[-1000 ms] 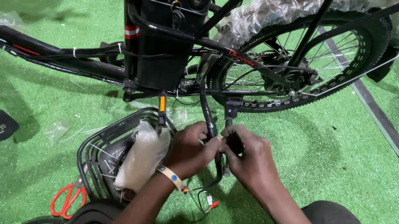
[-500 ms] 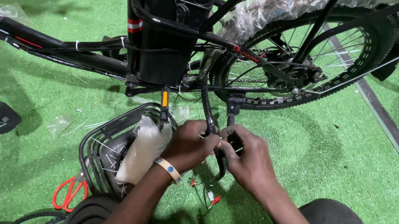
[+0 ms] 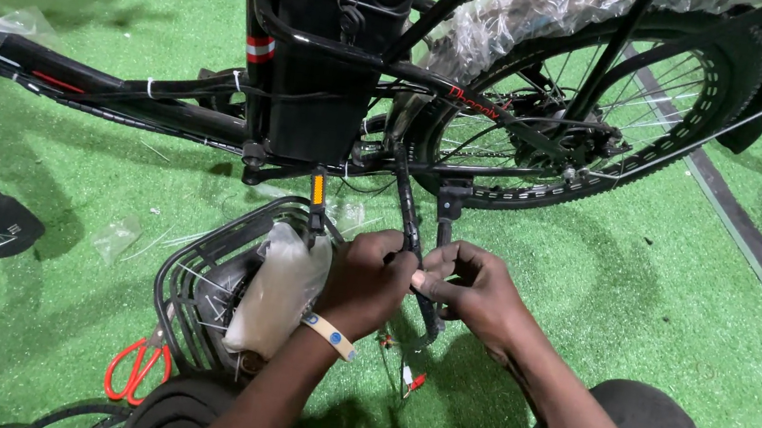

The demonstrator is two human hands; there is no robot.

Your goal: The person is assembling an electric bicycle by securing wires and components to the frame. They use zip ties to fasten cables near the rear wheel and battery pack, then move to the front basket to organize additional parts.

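Red-handled scissors point(image 3: 137, 366) lay beside the wire basket point(image 3: 197, 268). The left hand point(image 3: 367, 281) remained closed around the black kickstand point(image 3: 412, 238) under the bicycle frame point(image 3: 160, 106), while the right hand point(image 3: 474, 290) had shifted slightly inward, fingers pinched on it.

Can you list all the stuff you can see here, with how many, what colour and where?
bicycle: one, black, standing across the top
rear wheel: one, black, plastic-wrapped, top right
kickstand: one, black, centre, between both hands
wire basket: one, black, lower left on the turf
plastic bag: one, whitish, inside the basket
scissors: one, red handles, bottom left
turf: green, covering the floor
wristband: one, pale, on left wrist
left hand: one, on the kickstand
right hand: one, on the kickstand
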